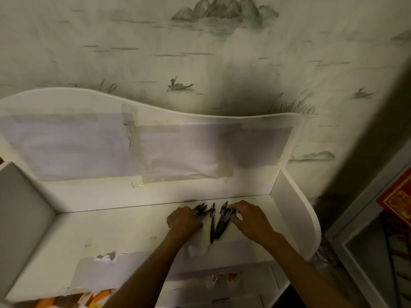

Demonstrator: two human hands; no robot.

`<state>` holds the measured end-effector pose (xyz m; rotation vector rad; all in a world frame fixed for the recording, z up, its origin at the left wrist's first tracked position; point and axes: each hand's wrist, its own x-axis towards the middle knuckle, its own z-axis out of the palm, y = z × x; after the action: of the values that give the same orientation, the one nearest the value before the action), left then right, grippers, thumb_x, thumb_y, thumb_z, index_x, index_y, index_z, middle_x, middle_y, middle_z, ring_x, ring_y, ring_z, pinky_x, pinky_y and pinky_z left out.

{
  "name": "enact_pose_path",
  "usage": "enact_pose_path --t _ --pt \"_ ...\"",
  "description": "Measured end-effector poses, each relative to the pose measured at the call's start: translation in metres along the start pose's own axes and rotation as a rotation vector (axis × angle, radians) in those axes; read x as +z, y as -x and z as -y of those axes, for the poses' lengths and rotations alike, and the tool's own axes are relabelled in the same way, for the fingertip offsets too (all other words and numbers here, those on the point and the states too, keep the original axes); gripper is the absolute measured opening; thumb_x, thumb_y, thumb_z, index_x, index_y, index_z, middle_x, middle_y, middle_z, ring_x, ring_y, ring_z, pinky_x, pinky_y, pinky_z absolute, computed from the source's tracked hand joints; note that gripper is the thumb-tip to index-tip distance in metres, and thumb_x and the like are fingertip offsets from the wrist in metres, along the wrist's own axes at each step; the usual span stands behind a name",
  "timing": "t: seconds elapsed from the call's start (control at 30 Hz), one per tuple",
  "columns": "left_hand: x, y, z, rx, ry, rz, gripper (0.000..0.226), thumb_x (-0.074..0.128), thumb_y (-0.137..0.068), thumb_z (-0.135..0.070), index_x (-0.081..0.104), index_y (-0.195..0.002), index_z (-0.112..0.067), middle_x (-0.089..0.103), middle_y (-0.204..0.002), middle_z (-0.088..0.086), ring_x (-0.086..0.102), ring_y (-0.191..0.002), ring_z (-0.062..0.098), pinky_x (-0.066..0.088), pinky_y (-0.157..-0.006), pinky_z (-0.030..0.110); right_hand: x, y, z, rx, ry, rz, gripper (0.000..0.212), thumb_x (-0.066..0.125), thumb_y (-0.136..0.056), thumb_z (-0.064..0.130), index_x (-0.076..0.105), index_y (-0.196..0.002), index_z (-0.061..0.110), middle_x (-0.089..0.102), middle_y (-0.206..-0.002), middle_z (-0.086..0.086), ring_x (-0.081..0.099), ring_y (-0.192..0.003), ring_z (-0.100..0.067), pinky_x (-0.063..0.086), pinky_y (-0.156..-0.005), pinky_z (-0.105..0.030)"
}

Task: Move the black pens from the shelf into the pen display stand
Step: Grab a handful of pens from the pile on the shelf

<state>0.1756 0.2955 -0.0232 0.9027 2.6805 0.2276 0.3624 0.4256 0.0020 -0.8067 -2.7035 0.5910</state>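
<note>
Several black pens lie in a loose bunch on the top of a white shelf, near its right end. My left hand has its fingers curled round a few of the pens at the bunch's left side. My right hand reaches in from the right, its fingertips pinching the tops of the pens at the right side. One pen lies on its own between my two hands. No pen display stand is in view.
The shelf has a wavy white back board with taped paper, and side walls left and right. Patterned wallpaper rises behind. A red box sits on a grey unit at the far right.
</note>
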Motion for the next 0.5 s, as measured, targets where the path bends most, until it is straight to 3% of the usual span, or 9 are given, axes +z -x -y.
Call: enact_pose_path --t 0.17,0.33,0.43,0.5 --pt "0.007 0.005 0.012 0.023 0.125 -0.118 0.024 0.051 -0.089 -0.032 0.057 -0.108 -0.018 0.063 -0.092 0.0 0.062 -0.087 0.022 0.048 -0.082 0.034 0.003 -0.01 0.012 -0.036 -0.038 -0.012 0.026 0.062 -0.093 0.021 0.068 -0.117 0.015 0.068 -0.113 -0.004 0.065 -0.096 -0.02 0.053 -0.085 -0.032" --pt "0.004 0.005 0.025 -0.044 0.539 -0.201 0.032 0.062 -0.082 -0.018 0.058 -0.113 -0.023 0.063 -0.081 -0.001 0.06 -0.072 0.018 0.041 -0.062 0.026 0.009 -0.015 0.02 -0.045 -0.061 -0.013 0.029 0.063 -0.093 0.02 0.067 -0.12 0.016 0.067 -0.118 -0.002 0.065 -0.097 -0.017 0.051 -0.084 -0.024" --pt "0.002 0.009 0.027 -0.073 0.928 -0.37 0.005 0.071 -0.087 -0.016 0.067 -0.087 -0.012 0.067 -0.073 0.006 0.057 -0.061 0.013 0.045 -0.06 0.027 0.013 -0.016 0.024 -0.044 -0.074 -0.012 0.028 0.064 -0.093 0.021 0.067 -0.12 0.017 0.067 -0.12 -0.001 0.065 -0.098 -0.016 0.05 -0.085 -0.021" --pt "0.0 0.012 0.026 -0.08 1.109 -0.476 0.022 0.073 -0.09 -0.028 0.065 -0.072 -0.018 0.065 -0.064 0.002 0.056 -0.055 0.01 0.046 -0.054 0.027 0.015 -0.015 0.024 -0.052 -0.072 -0.01 0.028 0.064 -0.092 0.022 0.068 -0.12 0.017 0.067 -0.12 -0.001 0.065 -0.1 -0.017 0.049 -0.086 -0.02"
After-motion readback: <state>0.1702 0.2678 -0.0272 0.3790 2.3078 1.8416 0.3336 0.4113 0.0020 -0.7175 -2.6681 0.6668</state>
